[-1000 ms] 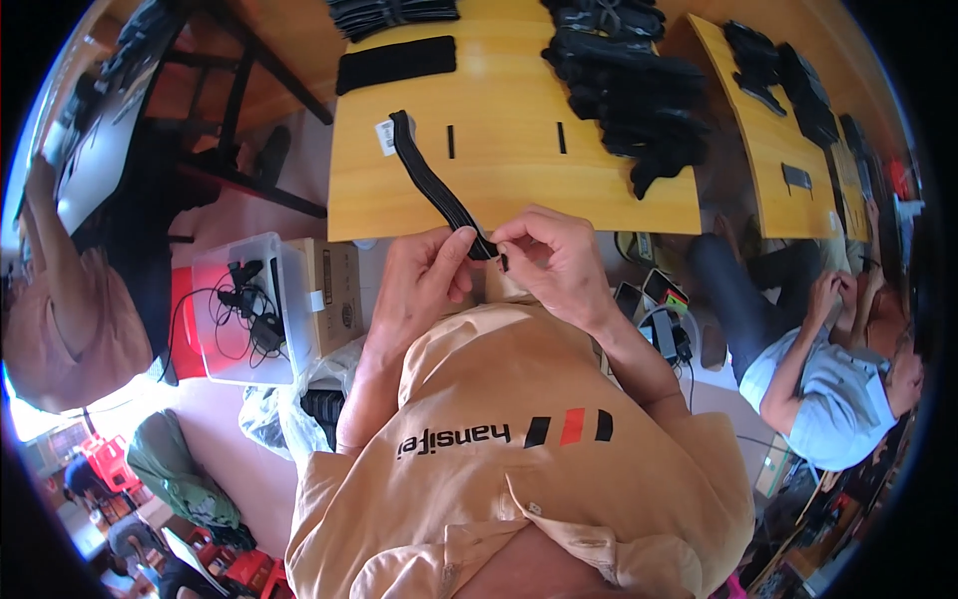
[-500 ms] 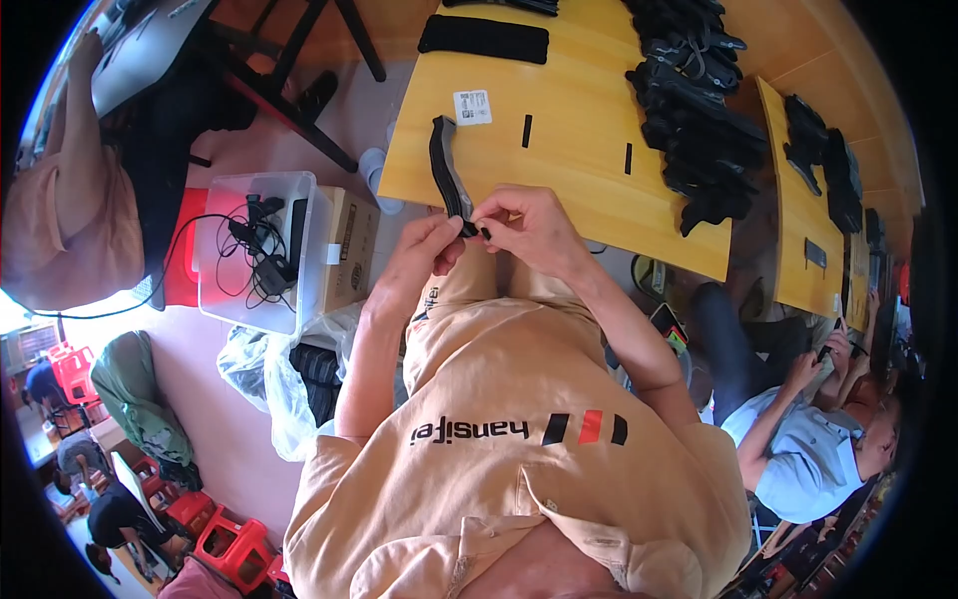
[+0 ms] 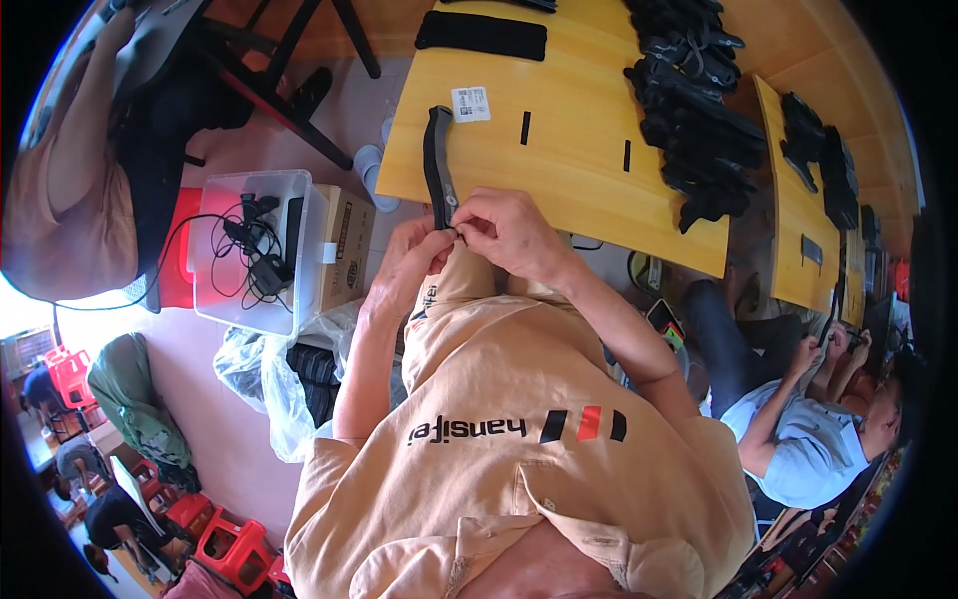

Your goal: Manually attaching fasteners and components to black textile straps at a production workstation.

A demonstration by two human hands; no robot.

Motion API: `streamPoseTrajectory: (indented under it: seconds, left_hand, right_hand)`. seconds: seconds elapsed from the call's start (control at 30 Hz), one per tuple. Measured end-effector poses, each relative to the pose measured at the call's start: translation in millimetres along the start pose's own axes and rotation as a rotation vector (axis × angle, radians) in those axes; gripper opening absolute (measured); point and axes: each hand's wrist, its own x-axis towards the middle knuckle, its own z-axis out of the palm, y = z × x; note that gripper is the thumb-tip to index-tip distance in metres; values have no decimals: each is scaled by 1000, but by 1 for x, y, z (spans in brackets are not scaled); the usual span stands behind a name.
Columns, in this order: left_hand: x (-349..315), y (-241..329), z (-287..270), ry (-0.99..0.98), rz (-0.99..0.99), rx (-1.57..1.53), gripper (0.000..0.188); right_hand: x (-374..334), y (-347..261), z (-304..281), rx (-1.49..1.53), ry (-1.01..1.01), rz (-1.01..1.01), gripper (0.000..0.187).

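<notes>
A black and grey strap [image 3: 437, 160] runs from the yellow table's near left edge down to my fingers, its far end lying on the tabletop. My left hand [image 3: 409, 258] pinches the near end from the left, thumb on top. From the right, my right hand [image 3: 511, 235] closes thumb and forefinger on the same end, fingertips almost touching those of the left. A small dark bit shows between the fingertips, too small to make out. Both hands are above my lap, just off the table edge.
On the yellow table [image 3: 579, 110] lie a white printed label [image 3: 470, 104], a flat black fabric piece [image 3: 481, 36], two narrow dark strips or slots and a heap of black straps [image 3: 689, 120]. A clear bin of cables [image 3: 249, 250] stands left. Co-workers sit on both sides.
The strap has turned and shows more of its grey side. Both hands have shifted slightly left, and their fingertips are closer together on the strap's near end.
</notes>
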Motion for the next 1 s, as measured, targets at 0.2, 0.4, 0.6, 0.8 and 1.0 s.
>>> streamPoseTrajectory:
  seconds: [0.2, 0.4, 0.6, 0.8, 1.0]
  left_hand:
    - [-1, -3, 1, 48, -3, 22, 14]
    - [-1, -5, 1, 61, 21, 30, 17]
    - [-2, -5, 2, 64, 44, 48, 17]
    - [-1, -9, 3, 81, 55, 67, 17]
    - [0, -17, 9, 187, 72, 96, 18]
  right_hand:
    - [-2, -1, 2, -76, 49, -105, 9]
    - [-4, 2, 5, -76, 83, -132, 9]
    - [-4, -1, 5, -41, 97, -116, 7]
    - [-6, 0, 9, -102, 119, -153, 6]
    - [-6, -1, 20, -330, 100, -256, 13]
